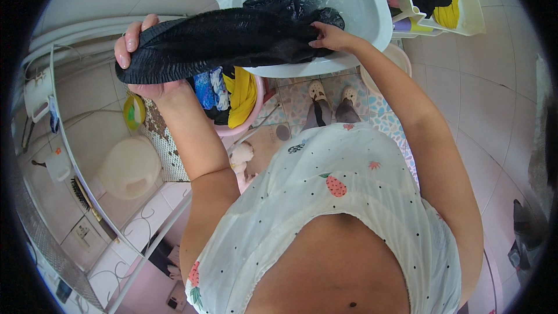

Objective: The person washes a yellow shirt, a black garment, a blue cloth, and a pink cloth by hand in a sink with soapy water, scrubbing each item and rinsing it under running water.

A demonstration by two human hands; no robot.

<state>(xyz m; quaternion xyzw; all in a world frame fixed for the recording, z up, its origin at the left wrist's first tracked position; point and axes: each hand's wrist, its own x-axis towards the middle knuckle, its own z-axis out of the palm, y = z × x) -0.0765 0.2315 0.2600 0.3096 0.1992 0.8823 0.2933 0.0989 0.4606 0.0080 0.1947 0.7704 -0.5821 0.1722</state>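
Note:
A wet black garment (pixel 226 37) with a ribbed band is stretched between my two hands, partly over the near edge of a white ceramic sink (pixel 375 22). At the band end, my left hand (pixel 141 59) grips the cloth, its fingers folded over the top and its palm below. My right hand (pixel 331 37) pinches the other end above the basin. More dark wet fabric (pixel 301 4) lies in the sink, with sudsy water around it. Whether that fabric belongs to the same garment cannot be seen.
Below the sink stands a pink basin (pixel 260 104) of clothes, including yellow cloth (pixel 242 96). A white plastic rack (pixel 473 22) at right holds black and yellow clothes. A pale bucket (pixel 399 59) sits beneath the sink. On the left, a wire shelf (pixel 83 152) carries a brush (pixel 80 194).

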